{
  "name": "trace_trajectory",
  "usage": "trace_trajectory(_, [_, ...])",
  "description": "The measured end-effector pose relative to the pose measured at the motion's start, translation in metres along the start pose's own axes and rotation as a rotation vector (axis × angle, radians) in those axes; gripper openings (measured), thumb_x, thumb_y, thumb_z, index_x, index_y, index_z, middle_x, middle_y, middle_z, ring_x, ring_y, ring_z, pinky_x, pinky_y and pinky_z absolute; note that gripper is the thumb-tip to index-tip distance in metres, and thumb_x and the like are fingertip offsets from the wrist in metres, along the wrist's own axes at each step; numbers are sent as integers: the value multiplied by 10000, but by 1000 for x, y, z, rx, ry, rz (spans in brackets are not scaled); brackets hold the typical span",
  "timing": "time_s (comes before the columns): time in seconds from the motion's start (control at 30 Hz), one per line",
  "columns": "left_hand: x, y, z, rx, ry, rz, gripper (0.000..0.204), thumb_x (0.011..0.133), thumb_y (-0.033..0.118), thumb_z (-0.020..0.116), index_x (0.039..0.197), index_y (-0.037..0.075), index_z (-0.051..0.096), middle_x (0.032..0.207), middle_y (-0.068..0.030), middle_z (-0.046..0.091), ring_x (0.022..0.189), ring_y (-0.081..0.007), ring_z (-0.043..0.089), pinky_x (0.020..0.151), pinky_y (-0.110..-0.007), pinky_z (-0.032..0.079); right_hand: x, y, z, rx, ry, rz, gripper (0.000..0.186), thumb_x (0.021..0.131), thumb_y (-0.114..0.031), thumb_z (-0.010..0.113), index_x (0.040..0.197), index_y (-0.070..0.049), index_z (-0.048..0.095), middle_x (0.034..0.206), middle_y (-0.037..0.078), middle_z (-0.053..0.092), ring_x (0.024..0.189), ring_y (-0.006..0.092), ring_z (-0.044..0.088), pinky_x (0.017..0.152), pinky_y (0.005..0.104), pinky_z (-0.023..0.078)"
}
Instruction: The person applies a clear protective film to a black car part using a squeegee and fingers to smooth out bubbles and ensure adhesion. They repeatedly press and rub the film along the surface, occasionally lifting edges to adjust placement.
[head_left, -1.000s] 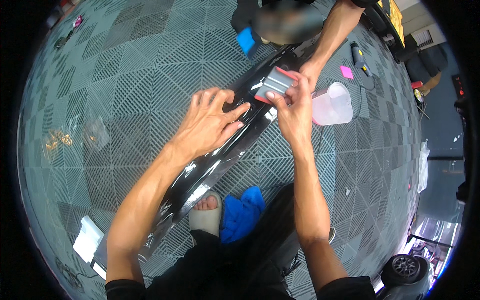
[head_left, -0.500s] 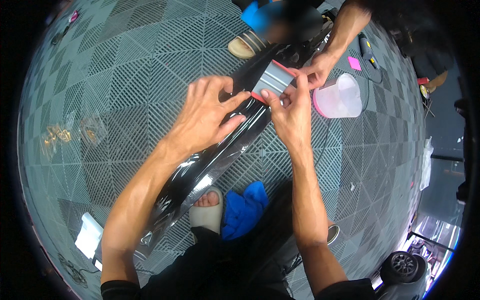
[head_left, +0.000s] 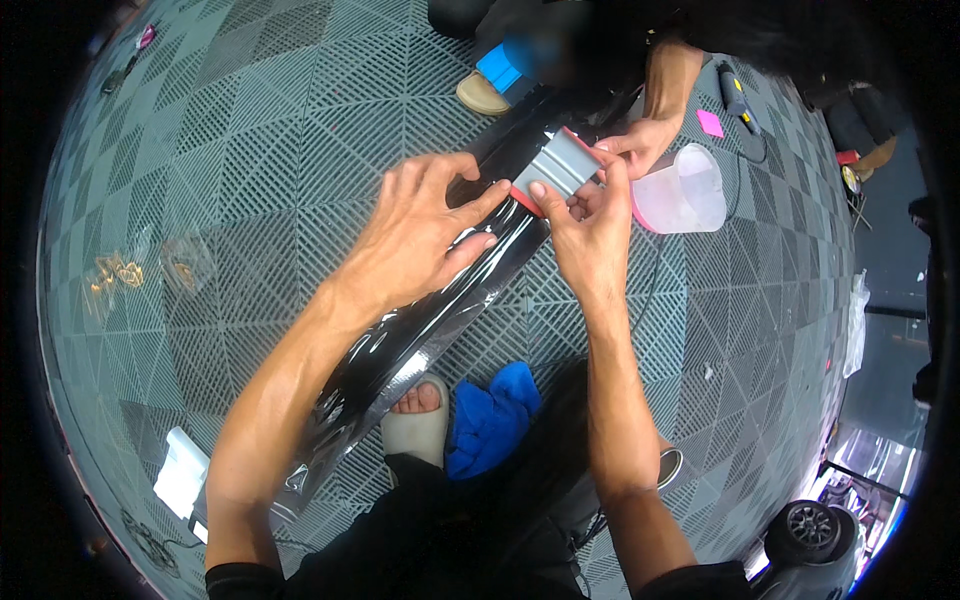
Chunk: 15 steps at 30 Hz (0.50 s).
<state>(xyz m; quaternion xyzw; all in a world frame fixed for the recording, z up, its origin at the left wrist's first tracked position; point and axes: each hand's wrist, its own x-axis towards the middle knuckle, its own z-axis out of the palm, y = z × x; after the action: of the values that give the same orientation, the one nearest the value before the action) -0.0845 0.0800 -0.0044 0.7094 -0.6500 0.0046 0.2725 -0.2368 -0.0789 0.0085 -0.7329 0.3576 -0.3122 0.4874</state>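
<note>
A long, glossy black panel with wrinkled film (head_left: 400,355) runs diagonally below both arms. My left hand (head_left: 420,230) rests on or just over it, fingers apart and bent, the index fingertip at the lower-left corner of a grey squeegee with red edges (head_left: 550,170). My right hand (head_left: 590,235) grips that squeegee, thumb on its face, over the panel. Beyond it, a co-worker's hand (head_left: 645,140) reaches in near the squeegee's right end; whether it touches is unclear. A clear pink-rimmed container (head_left: 680,195) sits right of my right hand.
Tiled grid floor. A blue cloth (head_left: 490,420) lies by my sandalled foot (head_left: 415,420). A pink pad (head_left: 710,123) and corded tool (head_left: 735,95) are at upper right, a white sheet (head_left: 180,470) at lower left, a wheel (head_left: 813,530) at lower right, a crouching co-worker (head_left: 630,30) opposite.
My right hand and squeegee have shifted slightly rightward. My left hand sits a little higher, its fingertip closer to the squeegee. The co-worker has leaned further over, lowering the hand and arm.
</note>
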Motion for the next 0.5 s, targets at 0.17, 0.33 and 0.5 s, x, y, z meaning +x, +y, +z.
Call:
trace_trajectory(0.17, [-1,-2,0,40,4,-10,486,998,286,762,1471,183,719,1459,-137,529,1365,-363,458,1171,-507,392,2,2,1,-77,-29,-45,571,939,-53,841,1392,0,496,891,156,778,661,124,597,583,294,471])
trace_trajectory(0.33, [-2,-5,0,-1,7,-19,471,1011,270,749,1477,209,720,1457,-120,526,1376,-352,447,1180,-507,384,0,2,0,38,-50,-4,579,958,-13,814,1415,-8,459,1012,181,790,813,151,703,674,285,545])
trace_trajectory(0.5, [-3,-7,-2,-3,-14,-15,453,1019,267,738,1470,225,728,1451,-100,526,1358,-339,453,1184,-503,384,-4,10,-11,328,38,27,621,994,28,768,1487,-15,391,1224,226,759,1121,245,761,908,325,630])
